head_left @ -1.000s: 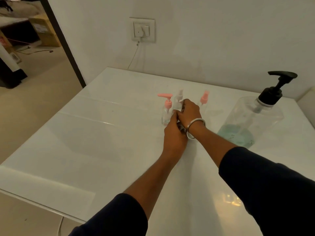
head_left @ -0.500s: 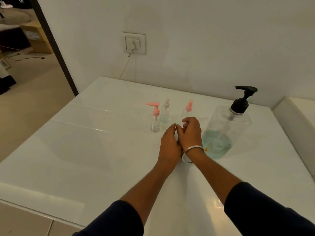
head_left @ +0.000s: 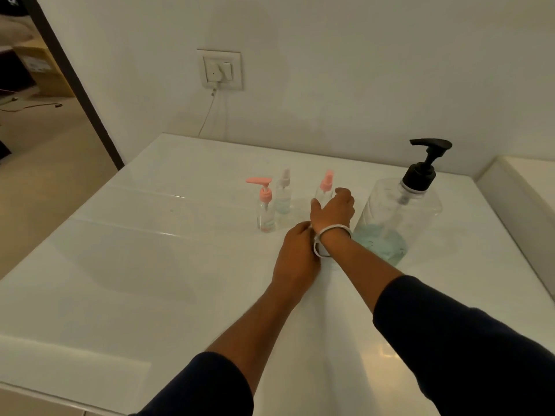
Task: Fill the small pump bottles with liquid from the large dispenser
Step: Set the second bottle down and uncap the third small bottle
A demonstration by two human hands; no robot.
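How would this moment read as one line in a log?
right hand: closing round right pink-topped bottle | left hand: resting on table | large dispenser: untouched

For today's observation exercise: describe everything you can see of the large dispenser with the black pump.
The large dispenser is a broad, clear bottle that looks like plastic, standing upright at the right of the white table. A black pump head with its spout pointing left tops it, and a dip tube runs down inside. Pale blue-green liquid fills only the bottom. No hand touches it; the right hand is just left of it.

Plain white wall (head_left: 330,70) with socket plate (head_left: 221,69), glossy white table (head_left: 135,265), beige floor (head_left: 45,175) at left.
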